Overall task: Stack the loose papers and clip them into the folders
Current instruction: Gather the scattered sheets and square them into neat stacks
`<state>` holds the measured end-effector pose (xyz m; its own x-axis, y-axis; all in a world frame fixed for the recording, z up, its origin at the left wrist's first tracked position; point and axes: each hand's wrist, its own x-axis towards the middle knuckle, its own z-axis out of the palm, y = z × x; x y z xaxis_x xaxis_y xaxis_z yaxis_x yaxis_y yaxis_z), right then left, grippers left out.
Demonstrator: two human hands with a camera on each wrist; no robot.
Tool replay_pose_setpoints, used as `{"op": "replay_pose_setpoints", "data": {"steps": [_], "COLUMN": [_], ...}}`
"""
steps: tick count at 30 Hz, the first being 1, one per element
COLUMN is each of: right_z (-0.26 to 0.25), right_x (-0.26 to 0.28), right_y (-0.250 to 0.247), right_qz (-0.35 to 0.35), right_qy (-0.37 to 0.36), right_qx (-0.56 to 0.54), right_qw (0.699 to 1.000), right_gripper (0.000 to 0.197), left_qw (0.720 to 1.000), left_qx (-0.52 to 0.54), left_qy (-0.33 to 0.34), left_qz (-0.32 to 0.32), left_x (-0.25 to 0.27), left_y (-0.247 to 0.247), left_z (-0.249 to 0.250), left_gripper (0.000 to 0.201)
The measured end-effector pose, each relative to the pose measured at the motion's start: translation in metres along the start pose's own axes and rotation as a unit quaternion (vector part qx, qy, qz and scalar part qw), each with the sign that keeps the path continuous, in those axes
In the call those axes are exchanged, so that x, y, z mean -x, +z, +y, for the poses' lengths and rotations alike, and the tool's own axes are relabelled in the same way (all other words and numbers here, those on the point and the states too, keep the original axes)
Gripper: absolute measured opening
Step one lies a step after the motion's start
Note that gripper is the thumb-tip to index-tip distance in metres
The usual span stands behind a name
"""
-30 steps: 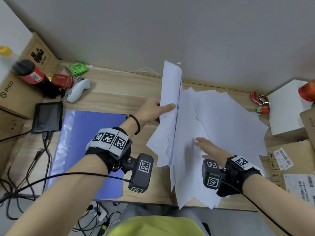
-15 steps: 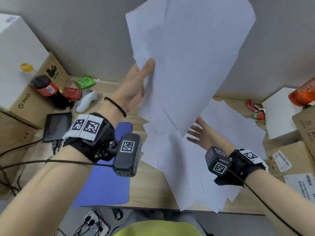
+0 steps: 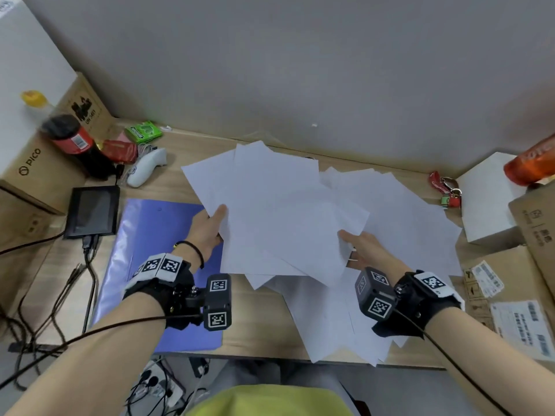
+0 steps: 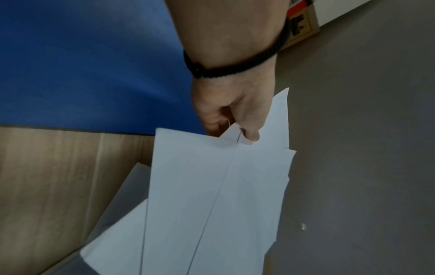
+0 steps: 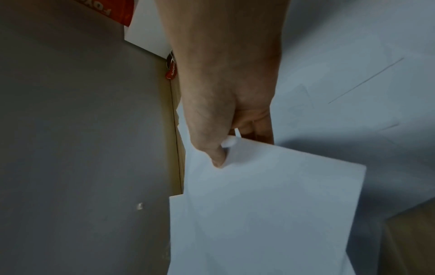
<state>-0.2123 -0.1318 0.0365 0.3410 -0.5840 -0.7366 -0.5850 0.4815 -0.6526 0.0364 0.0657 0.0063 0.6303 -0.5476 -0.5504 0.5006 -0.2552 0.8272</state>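
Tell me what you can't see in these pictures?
- Left hand: its fingers, head view, hidden under the held papers.
- Blue folder: its clip, head view, not visible; arm and sheets cover part.
- Orange bottle: head view, cut off by the right edge.
- Sheet count: edges overlap.

I see white papers [image 3: 270, 211], a plain blue folder [image 3: 156, 235], a light wood-grain desk [image 3: 270, 319], black-and-white checkered wrist tags [image 3: 162, 265], a green packet [image 3: 143, 132] and a grey wall [image 3: 300, 70].
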Motion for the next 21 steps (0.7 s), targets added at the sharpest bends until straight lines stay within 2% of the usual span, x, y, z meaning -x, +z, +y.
{"op": "replay_pose_setpoints", "data": {"steps": [4, 6, 8, 11, 15, 18, 21], "right_z": [0.006, 0.009, 0.013, 0.022, 0.043, 0.048, 0.048], "right_x": [0.001, 0.0, 0.0, 0.001, 0.001, 0.003, 0.002], "right_y": [-0.003, -0.011, -0.016, -0.012, 0.003, 0.014, 0.018], "right_qz": [0.077, 0.121, 0.141, 0.095, 0.009, -0.001, 0.024], "right_qy": [0.034, 0.039, 0.041, 0.067, 0.105, 0.12, 0.112], "right_qx": [-0.035, -0.013, -0.003, -0.108, -0.131, -0.091, -0.019], "right_qw": [0.996, 0.992, 0.989, 0.987, 0.986, 0.989, 0.993], "right_gripper": [0.018, 0.019, 0.019, 0.014, 0.016, 0.025, 0.03], "left_qw": [0.999, 0.999, 0.997, 0.994, 0.987, 0.98, 0.969], "left_qx": [0.022, 0.033, 0.04, 0.012, -0.014, -0.027, -0.064], "left_qy": [-0.028, -0.04, -0.063, -0.105, -0.146, -0.172, -0.185], "left_qz": [-0.016, -0.015, -0.011, -0.026, -0.063, -0.096, -0.149], "left_x": [0.003, 0.003, 0.002, 0.002, 0.004, 0.003, 0.003], "left_y": [0.005, 0.008, 0.008, 0.009, 0.019, 0.022, 0.018], "left_z": [-0.016, -0.024, -0.033, -0.041, -0.048, -0.049, -0.049], "left_gripper": [0.019, 0.013, 0.019, 0.035, 0.035, 0.036, 0.041]}}
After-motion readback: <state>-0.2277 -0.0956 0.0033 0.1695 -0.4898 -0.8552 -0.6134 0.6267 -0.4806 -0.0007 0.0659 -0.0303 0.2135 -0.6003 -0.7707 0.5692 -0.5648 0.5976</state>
